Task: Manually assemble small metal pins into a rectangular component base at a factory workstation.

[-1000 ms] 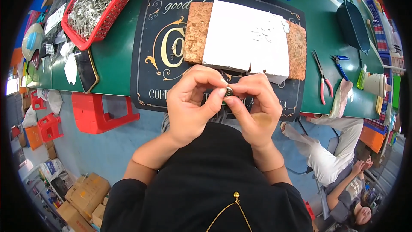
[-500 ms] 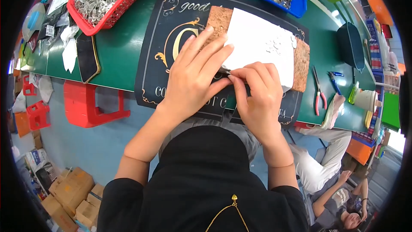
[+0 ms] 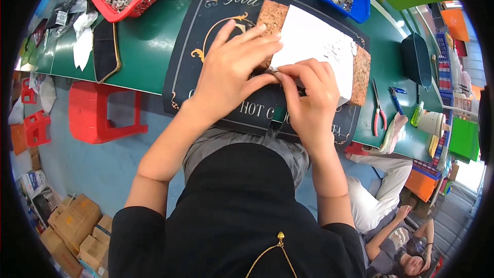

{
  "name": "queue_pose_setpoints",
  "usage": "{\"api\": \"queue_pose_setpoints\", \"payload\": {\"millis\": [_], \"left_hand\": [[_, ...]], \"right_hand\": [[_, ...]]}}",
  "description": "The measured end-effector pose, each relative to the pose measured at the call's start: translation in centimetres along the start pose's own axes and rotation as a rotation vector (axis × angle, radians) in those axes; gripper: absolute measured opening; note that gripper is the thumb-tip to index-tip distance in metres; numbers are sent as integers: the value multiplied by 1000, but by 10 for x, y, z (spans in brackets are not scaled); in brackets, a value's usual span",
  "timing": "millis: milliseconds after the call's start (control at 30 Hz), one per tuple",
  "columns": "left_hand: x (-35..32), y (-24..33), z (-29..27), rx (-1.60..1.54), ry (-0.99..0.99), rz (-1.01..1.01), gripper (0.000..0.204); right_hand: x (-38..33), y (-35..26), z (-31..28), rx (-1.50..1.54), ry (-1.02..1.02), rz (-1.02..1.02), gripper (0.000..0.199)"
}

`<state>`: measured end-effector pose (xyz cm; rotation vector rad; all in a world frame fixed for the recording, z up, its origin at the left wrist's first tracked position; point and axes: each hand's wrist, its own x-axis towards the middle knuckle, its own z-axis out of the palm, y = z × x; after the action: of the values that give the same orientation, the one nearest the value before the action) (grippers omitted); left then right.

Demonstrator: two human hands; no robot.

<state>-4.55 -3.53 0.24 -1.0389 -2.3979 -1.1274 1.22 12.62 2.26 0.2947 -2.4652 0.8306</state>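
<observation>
My left hand (image 3: pixel 226 69) reaches over the dark printed mat (image 3: pixel 180 67), fingers extended and thumb bent toward my right fingertips. Part of its grip is hidden under the palm. My right hand (image 3: pixel 313 95) is closed in a pinch, with thumb and index finger on a tiny greyish piece (image 3: pixel 273 70) where the two hands meet. That piece is too small to name. Just beyond lies a white sheet (image 3: pixel 309 31) over a brown cork-like board (image 3: pixel 362 69). Several small flat whitish pieces (image 3: pixel 337 46) are gathered on the sheet's right part.
A red basket (image 3: pixel 149 2) of small metal parts stands at the upper left, near a dark pouch (image 3: pixel 105 54). Blue bins (image 3: pixel 365 6) hold more parts. On the right lie red-handled pliers (image 3: pixel 378 113), blue-handled cutters (image 3: pixel 396 102) and a dark green bin (image 3: pixel 416 61). Another person (image 3: pixel 399 244) sits at lower right.
The view has shifted slightly. My left fingers have spread a little more, and both hands stay together at the small piece. The dark tip seen between them earlier is less visible.
</observation>
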Motion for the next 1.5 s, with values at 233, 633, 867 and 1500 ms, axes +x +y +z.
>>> {"api": "queue_pose_setpoints", "payload": {"millis": [233,633,867,1500], "left_hand": [[-37,0,-44,-166,134,-527,15],[-32,5,6,218,76,-112,14],[-37,16,1,75,74,-272,14],[-38,40,1,-91,238,40,28]], "right_hand": [[-32,-3,-23,257,-8,152,16],[-55,-2,7,620,-20,431,19],[-53,-7,2,794,-7,596,15],[-51,-25,9,1220,117,780,7]]}}
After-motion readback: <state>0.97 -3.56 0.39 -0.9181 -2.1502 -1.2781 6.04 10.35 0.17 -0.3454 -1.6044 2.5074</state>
